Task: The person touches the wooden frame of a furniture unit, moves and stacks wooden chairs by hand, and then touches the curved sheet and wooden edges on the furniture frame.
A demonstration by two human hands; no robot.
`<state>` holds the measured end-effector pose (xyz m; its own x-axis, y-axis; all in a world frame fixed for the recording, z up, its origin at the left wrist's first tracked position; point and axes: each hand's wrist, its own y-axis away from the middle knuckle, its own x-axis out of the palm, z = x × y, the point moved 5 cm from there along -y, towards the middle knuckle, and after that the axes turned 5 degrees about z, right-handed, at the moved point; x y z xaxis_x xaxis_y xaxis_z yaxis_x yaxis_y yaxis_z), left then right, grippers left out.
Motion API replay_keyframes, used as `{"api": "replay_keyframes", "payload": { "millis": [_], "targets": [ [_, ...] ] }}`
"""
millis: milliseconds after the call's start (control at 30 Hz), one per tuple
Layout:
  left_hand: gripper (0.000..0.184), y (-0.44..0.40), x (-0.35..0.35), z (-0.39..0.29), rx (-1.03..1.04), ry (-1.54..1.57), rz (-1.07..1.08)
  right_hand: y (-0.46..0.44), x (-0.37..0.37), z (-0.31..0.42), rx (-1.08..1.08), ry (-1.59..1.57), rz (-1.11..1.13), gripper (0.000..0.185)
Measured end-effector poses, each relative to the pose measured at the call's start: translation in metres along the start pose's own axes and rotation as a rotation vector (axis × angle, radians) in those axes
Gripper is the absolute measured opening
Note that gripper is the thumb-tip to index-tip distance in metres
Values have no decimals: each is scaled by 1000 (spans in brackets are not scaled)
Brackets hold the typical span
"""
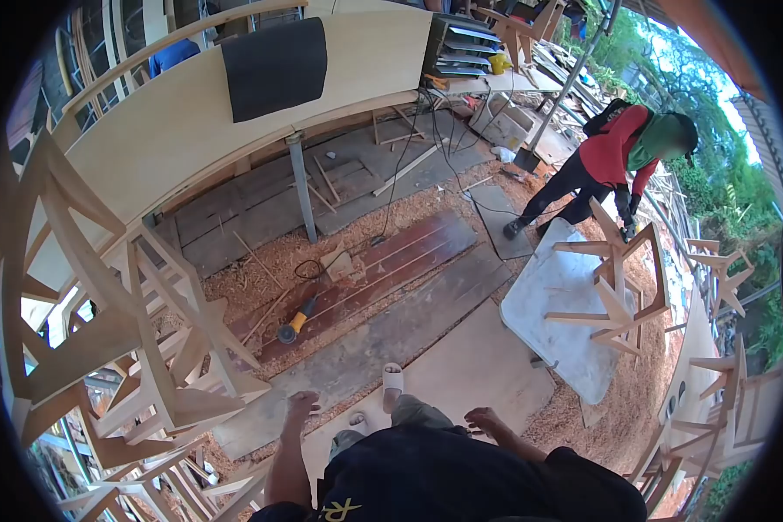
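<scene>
My left hand (302, 407) hangs in front of my body with nothing in it, its fingers loosely bent. On the other side my right hand (484, 420) is also bare, fingers apart. Neither touches anything. Closest to my left hand are stacked wooden chair frames (183, 404) and a yellow angle grinder (297, 320) lying on the boards with its cord. Beyond my right hand stands a white-topped table (548, 300) bearing a wooden chair frame (616, 291).
A co-worker in a red top (622, 148) bends over the chair frame with a tool in gloved hands. Wood shavings (418, 204) and loose sticks litter the floor. A long plywood surface (365, 65) carries a black sheet (274, 70). More frames (713, 409) stand at right.
</scene>
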<state>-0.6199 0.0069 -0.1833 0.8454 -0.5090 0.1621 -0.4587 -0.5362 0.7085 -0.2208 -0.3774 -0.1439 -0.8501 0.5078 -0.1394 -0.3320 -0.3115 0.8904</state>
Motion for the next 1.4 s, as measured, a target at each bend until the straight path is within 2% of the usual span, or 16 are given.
{"api": "replay_keyframes", "payload": {
  "millis": [167,233,300,400,600,633,667,733,833,933,1033,1067,1133,1233,1333,1400],
  "targets": [
    [22,-33,25,6,-134,-15,24,-11,-6,52,-51,84,-10,19],
    [21,-23,30,6,-198,94,30,-30,-14,77,-68,94,-18,21],
    [22,-12,35,-4,-257,56,6,-46,-20,109,-91,73,-6,25],
    [22,-29,34,-12,69,-295,128,-78,-33,164,-101,57,28,30],
    [26,-99,52,-72,54,-537,266,-119,-54,237,-179,-91,81,33],
    [26,-112,59,-88,14,-473,234,-124,-58,245,-204,-104,90,33],
    [26,-121,69,-108,-23,-409,200,-126,-61,247,-188,-121,85,33],
    [27,-125,105,-158,-210,-83,43,-125,-66,244,-152,-152,72,33],
    [20,-158,141,-216,-173,-141,47,-136,-74,209,-91,-291,53,33],
    [31,-231,132,-217,-221,-125,297,-137,-82,171,-11,-363,31,24],
    [33,-254,150,-234,-170,-277,188,-136,-90,154,59,-441,5,23],
    [27,-259,155,-238,-232,-266,181,-138,-91,152,79,-473,-3,23],
    [17,-269,165,-252,-354,-239,163,-143,-94,160,99,-533,-45,23],
    [15,-319,159,-245,-459,-416,149,-155,-107,194,96,-557,-101,22],
    [12,-362,172,-280,-567,-384,227,-175,-127,251,39,-603,-112,21],
    [12,-374,202,-347,-345,-436,151,-193,-140,279,7,-601,-132,21]
  ]
}}
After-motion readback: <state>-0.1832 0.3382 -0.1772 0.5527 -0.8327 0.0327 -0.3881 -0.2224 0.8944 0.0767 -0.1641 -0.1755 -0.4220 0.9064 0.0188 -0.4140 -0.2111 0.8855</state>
